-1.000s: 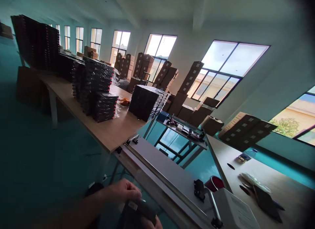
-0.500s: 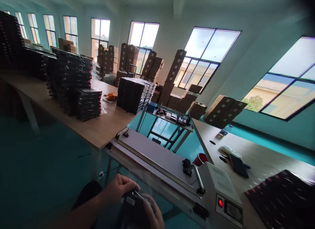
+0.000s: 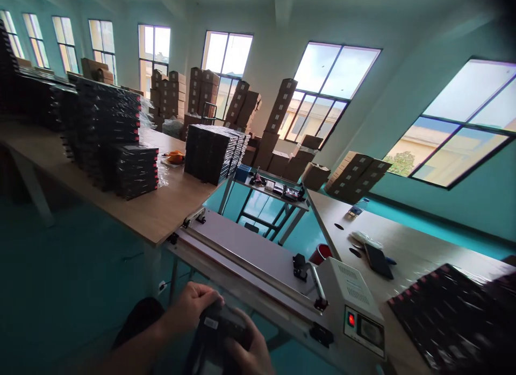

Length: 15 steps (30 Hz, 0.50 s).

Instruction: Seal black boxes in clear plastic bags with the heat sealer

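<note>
A flat black box with a small white label, seemingly in clear plastic, is low in the head view, its lower part cut off by the frame. My left hand pinches its upper left corner, fingers pressed together. Around its right side my right hand is closed, the thumb lying across the front. Just beyond both hands stands a long bar heat sealer. Its grey control box, with a lit red switch, is to the right of my right hand.
Stacks of black plastic-wrapped boxes stand on the left wooden table. More wrapped black boxes lie on the right table, beside a dark phone-like slab. A red bucket sits on the floor; cartons line the windows.
My right hand has shifted up along the box, its thumb now across the front. The left hand keeps its pinch. The whole view has swung slightly to the right.
</note>
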### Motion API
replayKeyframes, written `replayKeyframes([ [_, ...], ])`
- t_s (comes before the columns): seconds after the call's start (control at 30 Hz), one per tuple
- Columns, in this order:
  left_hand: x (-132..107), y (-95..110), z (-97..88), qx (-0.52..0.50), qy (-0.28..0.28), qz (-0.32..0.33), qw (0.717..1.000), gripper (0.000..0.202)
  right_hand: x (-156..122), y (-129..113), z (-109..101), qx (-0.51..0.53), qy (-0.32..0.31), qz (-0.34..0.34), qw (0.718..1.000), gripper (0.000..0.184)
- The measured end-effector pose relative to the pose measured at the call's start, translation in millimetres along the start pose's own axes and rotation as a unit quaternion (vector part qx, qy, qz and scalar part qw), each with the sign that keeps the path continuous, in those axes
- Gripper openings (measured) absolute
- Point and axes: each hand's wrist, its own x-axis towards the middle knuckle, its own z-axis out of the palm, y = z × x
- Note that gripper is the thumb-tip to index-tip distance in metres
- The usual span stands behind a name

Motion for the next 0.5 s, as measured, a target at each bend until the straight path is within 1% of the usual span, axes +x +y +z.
replayKeyframes([
  [0.07,7,3,0.4,-0.042,-0.009,0.0,0.999,0.056,-3,5,-1,-0.007,0.009,-0.003,1.0,0.058],
  [0.1,10,5,0.6,-0.065,-0.023,-0.004,0.998,0.058,-4,6,-2,-0.008,0.022,-0.014,1.0,0.055],
  [0.17,13,5,0.5,-0.086,-0.073,-0.027,0.993,0.06,-4,7,-4,-0.015,0.036,-0.024,0.999,0.054],
  [0.23,13,4,0.5,-0.047,-0.125,-0.051,0.99,0.057,-5,8,-5,-0.026,0.046,-0.024,0.998,0.054],
  [0.27,12,2,0.6,-0.019,-0.134,-0.055,0.989,0.054,-6,10,-5,-0.029,0.053,-0.024,0.998,0.055],
  [0.37,5,-3,2.5,0.02,-0.106,-0.045,0.993,0.051,-8,14,-7,-0.032,0.078,-0.008,0.996,0.061],
  [0.43,2,-6,4.8,0.019,-0.095,-0.038,0.995,0.051,-6,16,-11,-0.036,0.118,0.005,0.992,0.06],
  [0.5,0,-10,7.2,0.025,-0.095,-0.029,0.995,0.05,-1,16,-17,-0.025,0.174,0.0,0.985,0.058],
])
